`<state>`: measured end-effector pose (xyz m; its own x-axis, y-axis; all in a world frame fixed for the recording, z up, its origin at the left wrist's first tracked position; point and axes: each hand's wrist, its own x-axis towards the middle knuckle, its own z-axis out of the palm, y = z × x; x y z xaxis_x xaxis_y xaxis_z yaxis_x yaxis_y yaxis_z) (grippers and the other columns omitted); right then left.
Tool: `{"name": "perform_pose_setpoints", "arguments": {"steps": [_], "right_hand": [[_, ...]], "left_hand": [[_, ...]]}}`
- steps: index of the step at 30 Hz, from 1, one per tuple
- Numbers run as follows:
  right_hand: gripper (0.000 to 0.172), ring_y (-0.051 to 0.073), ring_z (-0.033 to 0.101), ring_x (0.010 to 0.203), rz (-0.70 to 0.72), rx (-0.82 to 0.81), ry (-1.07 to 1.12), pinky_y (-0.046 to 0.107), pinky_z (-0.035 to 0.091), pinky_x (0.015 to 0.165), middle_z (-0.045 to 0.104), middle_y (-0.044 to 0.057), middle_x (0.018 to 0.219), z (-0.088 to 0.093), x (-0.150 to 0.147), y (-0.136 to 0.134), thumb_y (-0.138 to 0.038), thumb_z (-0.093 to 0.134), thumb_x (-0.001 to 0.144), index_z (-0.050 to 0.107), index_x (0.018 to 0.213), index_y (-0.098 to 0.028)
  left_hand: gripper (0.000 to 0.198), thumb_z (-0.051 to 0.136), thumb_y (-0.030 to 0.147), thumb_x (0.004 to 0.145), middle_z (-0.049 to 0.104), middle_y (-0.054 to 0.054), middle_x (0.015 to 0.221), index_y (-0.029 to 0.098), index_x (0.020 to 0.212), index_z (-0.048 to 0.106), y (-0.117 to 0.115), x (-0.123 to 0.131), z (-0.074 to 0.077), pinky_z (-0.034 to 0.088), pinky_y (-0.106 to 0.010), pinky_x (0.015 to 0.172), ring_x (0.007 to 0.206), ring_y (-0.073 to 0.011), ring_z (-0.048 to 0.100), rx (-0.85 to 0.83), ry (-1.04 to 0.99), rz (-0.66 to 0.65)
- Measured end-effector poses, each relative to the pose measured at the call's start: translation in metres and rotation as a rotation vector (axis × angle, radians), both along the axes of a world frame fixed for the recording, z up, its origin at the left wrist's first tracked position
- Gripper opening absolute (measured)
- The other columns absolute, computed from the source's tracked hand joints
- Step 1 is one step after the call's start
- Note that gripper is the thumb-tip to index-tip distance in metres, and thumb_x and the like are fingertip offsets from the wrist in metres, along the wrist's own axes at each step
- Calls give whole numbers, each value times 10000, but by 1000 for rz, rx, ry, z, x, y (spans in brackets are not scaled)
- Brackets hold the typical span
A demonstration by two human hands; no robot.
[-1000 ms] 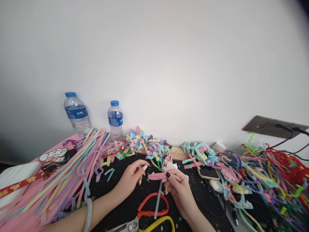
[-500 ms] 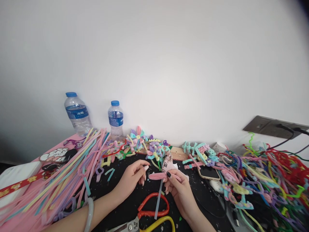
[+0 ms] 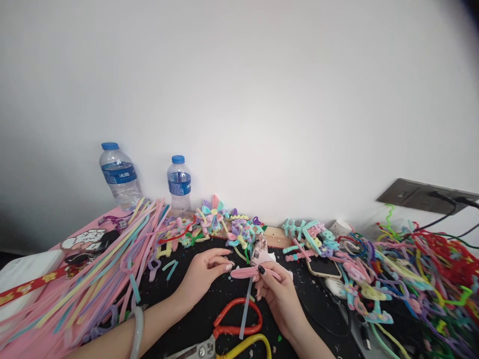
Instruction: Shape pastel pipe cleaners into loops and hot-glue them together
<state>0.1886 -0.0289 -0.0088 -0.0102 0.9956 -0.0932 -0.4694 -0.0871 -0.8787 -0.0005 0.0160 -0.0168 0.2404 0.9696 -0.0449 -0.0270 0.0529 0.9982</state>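
Observation:
Between the thumb and fingers of my right hand [image 3: 279, 294] is a pink pipe cleaner [image 3: 243, 272], bent into narrow loops lying level and pointing left. My left hand [image 3: 209, 271] is just left of these loops, thumb and forefinger apart, with nothing visible in it. Below the pink loops a pale translucent strip [image 3: 245, 311] slants down across the scissors; whether my right hand holds its upper end is hidden. Under my hands lie large scissors with one red and one yellow handle [image 3: 239, 330] on the black mat [image 3: 179, 299].
Long pastel pipe cleaners [image 3: 101, 274] spread over the left side. Finished pipe-cleaner flowers [image 3: 213, 212] and two water bottles [image 3: 179, 184] stand by the wall. To the right are a phone [image 3: 325, 268], a tangled heap of coloured pipe cleaners [image 3: 422, 269] and a wall socket [image 3: 415, 197] with cables.
My left hand has moved slightly, its thumb and fingers now reaching nearer the tip of the pink loops. My right hand and the pink pipe cleaner have stayed in place.

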Motion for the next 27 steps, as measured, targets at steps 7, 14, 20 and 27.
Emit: {"name": "perform_pose_setpoints", "arguments": {"steps": [7,14,20,27], "right_hand": [[205,79,532,448,5,8,7,193,471,421,638,-3,613,-1,0,0,-326,773,692,669,707,-149],[200,74,532,455,14,16,6,184,467,422,644,6,625,-3,2,1,-319,766,708,670,719,-144],[190,72,535,456,21,16,17,182,471,426,639,-2,622,-3,2,1,-316,761,716,675,722,-146],[193,68,531,444,14,23,13,180,472,421,640,-2,619,-1,1,0,-312,752,726,664,710,-140]], "left_hand": [[382,653,207,682,705,-110,1043,144,1057,625,1,1,-1,500,-330,778,894,-232,653,-7,-40,-21],[310,662,218,691,721,-75,873,134,987,618,2,1,0,488,-288,660,672,-174,642,10,-15,5],[244,677,238,683,589,47,530,142,891,593,0,1,0,449,-233,534,496,-134,578,42,15,-12],[297,473,393,845,629,-11,727,139,949,588,-4,2,3,346,-195,378,350,-52,413,86,75,-48]]}}
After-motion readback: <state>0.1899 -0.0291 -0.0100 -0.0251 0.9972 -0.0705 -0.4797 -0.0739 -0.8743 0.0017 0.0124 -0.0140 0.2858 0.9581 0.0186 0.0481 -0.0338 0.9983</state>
